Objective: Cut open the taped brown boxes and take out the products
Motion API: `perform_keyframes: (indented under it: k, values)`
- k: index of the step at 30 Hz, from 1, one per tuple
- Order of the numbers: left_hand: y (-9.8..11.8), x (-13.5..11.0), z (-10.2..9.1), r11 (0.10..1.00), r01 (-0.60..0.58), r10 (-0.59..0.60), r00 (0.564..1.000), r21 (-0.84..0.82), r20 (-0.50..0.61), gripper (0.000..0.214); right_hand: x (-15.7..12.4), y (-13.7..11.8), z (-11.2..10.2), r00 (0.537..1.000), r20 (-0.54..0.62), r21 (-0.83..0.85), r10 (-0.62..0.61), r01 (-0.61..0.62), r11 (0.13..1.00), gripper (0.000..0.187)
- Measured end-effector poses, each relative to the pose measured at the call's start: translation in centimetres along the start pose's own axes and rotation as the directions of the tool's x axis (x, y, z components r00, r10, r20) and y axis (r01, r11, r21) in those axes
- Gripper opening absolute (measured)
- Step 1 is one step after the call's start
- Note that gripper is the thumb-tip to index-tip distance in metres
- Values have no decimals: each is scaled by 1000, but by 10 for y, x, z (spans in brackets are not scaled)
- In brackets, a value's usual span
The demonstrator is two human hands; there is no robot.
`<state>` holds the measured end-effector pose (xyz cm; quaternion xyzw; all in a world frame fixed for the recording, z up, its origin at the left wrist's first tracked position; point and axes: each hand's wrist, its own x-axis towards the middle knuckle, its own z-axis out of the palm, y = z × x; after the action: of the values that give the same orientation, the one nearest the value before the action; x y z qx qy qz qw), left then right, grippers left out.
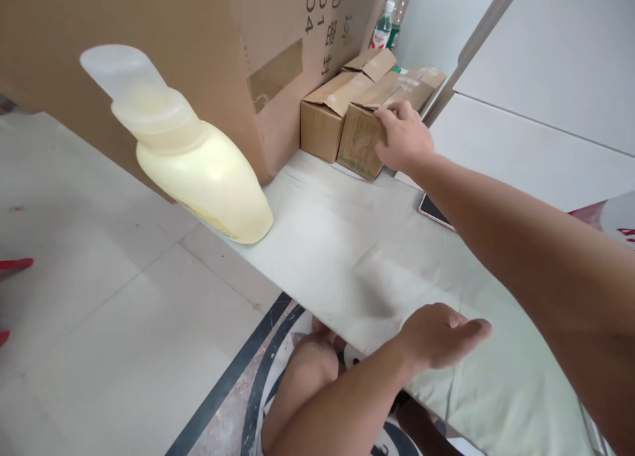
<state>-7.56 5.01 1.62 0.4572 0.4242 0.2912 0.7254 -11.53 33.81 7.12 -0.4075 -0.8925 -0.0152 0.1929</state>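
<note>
My right hand (403,137) reaches far forward and grips the near top corner of a small cardboard box (364,126), fingers curled over its edge. A second small box (322,115) stands right beside it on the left. My left hand (439,335) hovers low over the near edge of the pale table (322,231), fingers together and loosely bent, with nothing in it. A cream-yellow detergent bottle (198,168) with a translucent cap stands at the table's left edge.
A big cardboard carton (198,39) fills the back of the table. A phone (434,211) lies under my right forearm. Plastic bottles (389,19) stand behind the small boxes. Tiled floor lies to the left, my knee below the table.
</note>
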Motion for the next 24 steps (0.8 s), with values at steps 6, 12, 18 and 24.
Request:
perform_keyframes:
  k: [6, 12, 18, 24]
  values:
    - [1, -2, 3, 1000, -10, 10, 1000, 10, 9, 55, 6, -32, -7, 983, 95, -157, 157, -141, 977, 49]
    - [0, -1, 2, 997, -64, 66, 996, 37, -66, 54, -4, -46, -16, 968, 128, -218, 217, -186, 958, 50]
    - [-4, 7, 1, 975, -220, 223, 952, 40, -210, 53, -86, -29, -40, 1000, 15, -168, -6, 9, 986, 54]
    - [-7, 3, -2, 858, -475, 470, 576, 195, -668, 45, -206, -12, -72, 998, -54, -197, 14, -24, 980, 55]
